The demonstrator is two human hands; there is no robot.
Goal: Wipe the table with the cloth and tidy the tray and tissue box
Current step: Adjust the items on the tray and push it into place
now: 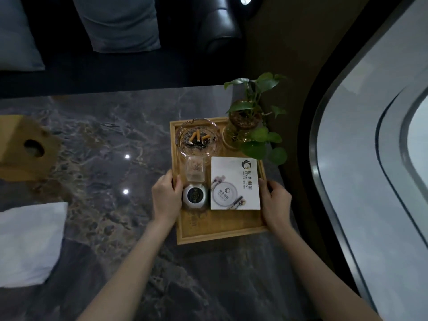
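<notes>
Tray (220, 230) sits right of centre in the frame, and I have both hands on it: my left hand (165, 195) curls over its left rim, fingers (178, 184) hooked inside the edge beside a small round silver device (194, 195), and my right hand (275, 202) clasps the right rim opposite, fingers wrapped closed on the wood. Both grips sit about midway along the long sides, so the tray's long axis runs away from me, toward the top of the frame, square between my two hands; neither is nearer than the other.

Working outward, the tray carries a printed card (235, 184), a clear little holder (195, 169), a glass ashtray (199, 139) with butts and ash, and a potted plant (247, 126) at its far right corner. It rests near the right edge of the dark marbled counter (111, 140).

Farther out, the wooden tissue box (23, 147) lies tilted at the left edge of the frame, well apart from the tray, and the white cloth (27, 244) lies lower left, not in my hands. I judge any slide should be level and slow, since the ashtray could spill.
</notes>
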